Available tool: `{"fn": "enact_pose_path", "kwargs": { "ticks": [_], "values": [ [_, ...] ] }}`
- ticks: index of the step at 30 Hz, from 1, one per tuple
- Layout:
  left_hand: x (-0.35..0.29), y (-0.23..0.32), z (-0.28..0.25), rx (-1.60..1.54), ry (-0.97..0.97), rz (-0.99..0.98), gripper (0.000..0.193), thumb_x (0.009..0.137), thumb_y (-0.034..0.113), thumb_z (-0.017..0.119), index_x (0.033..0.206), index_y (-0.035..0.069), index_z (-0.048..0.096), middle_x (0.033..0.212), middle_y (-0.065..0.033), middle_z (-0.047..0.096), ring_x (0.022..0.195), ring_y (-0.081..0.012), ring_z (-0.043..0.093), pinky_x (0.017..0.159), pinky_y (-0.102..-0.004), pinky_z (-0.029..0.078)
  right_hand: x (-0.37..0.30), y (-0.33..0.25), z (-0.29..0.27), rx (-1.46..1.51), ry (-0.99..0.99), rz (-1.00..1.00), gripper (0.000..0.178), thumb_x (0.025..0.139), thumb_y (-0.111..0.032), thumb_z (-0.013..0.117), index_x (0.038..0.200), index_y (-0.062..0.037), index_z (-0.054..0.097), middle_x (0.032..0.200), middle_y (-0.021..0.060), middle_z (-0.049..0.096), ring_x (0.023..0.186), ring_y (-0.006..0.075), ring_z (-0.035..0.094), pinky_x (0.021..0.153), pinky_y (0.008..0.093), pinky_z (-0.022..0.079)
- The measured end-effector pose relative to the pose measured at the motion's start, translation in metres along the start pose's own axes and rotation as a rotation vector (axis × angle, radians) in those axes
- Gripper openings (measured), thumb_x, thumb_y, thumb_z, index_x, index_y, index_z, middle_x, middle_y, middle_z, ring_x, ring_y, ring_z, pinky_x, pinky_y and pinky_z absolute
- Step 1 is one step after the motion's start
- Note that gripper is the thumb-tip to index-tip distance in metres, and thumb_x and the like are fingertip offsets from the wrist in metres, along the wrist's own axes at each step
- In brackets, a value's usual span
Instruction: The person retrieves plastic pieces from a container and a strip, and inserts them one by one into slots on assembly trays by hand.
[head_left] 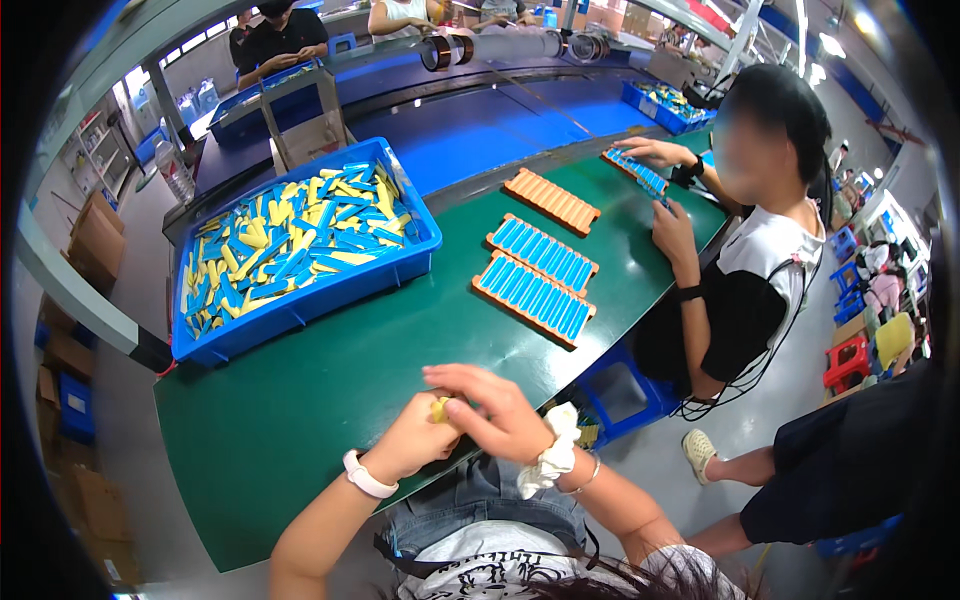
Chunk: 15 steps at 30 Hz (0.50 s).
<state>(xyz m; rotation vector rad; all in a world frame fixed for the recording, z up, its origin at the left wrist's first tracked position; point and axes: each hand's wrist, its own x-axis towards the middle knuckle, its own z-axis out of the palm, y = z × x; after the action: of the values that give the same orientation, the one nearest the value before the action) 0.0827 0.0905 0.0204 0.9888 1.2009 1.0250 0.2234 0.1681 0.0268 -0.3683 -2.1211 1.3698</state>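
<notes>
Near the front edge of the green table [300, 420], my left hand [408, 438] is closed in a fist. A small yellow piece [439, 409] pokes out at the top of that fist; the rest of it is hidden by my fingers. My right hand [500, 412] leans over the left one, fingers stretched out and thumb side against the fist beside the yellow piece. Ahead to the left stands a blue bin [340, 295] heaped with narrow blue and yellow pieces [295, 235].
Two orange ridged trays, a nearer one [535, 300] and another [545, 252], hold rows of blue pieces. Behind them lies an orange tray [552, 200] without blue pieces. At right, a seated co-worker [760, 240] handles a blue-filled tray [640, 175]. A blue conveyor [480, 140] runs behind.
</notes>
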Motion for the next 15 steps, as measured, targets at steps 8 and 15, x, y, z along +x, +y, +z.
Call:
{"fn": "enact_pose_path", "kwargs": {
  "ticks": [8,15],
  "values": [
    [-0.008,-0.009,-0.057,-0.916,0.059,-0.143,0.009,0.088,0.015,0.050,0.093,0.008,0.049,0.071,-0.0049,0.046,0.059,-0.0120,0.044,0.047,-0.0244,0.036,0.093,0.125,-0.182,-0.962,0.289,-0.034,0.048,0.077,-0.026,0.070,0.116,-0.0019,0.054,0.122,0.0172,0.052,0.114,0.0337,0.050,0.096,0.0412,0.041],
    [0.006,-0.007,-0.074,-0.889,0.174,-0.202,0.024,0.088,0.010,0.051,0.111,0.004,0.049,0.083,-0.0081,0.052,0.069,-0.0122,0.051,0.051,-0.0243,0.042,0.147,0.191,-0.262,-0.920,0.033,0.199,0.073,0.067,-0.033,0.079,0.123,0.0015,0.049,0.122,0.0212,0.051,0.116,0.0349,0.047,0.102,0.0386,0.036]
  ]
}}
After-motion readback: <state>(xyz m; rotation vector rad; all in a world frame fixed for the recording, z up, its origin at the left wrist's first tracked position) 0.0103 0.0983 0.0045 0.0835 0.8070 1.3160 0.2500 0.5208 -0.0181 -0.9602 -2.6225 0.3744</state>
